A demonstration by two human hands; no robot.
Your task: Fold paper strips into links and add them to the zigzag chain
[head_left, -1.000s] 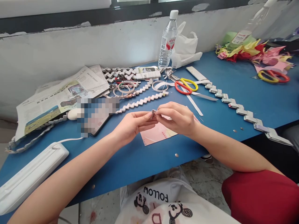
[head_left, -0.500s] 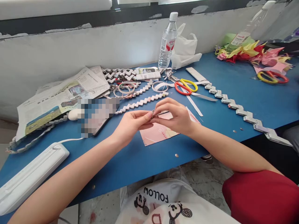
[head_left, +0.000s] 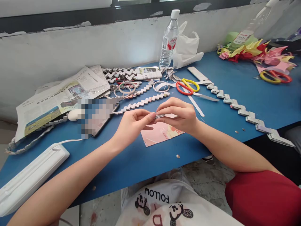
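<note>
Turned sideways: folded piece (head_left: 160,116) | both hands (head_left: 180,114) pinching it | capped bottle (head_left: 169,42) upright (clear, contents uncertain)

Beyond the grip stands a bottle (head_left: 168,44), a white bag (head_left: 187,45) just beside it. Left of the grip lies a phone (head_left: 100,126), partly pixelated; farther left, a power strip (head_left: 35,179). Far right beyond, another bottle (head_left: 244,36) is among coloured paper (head_left: 257,51).
</note>
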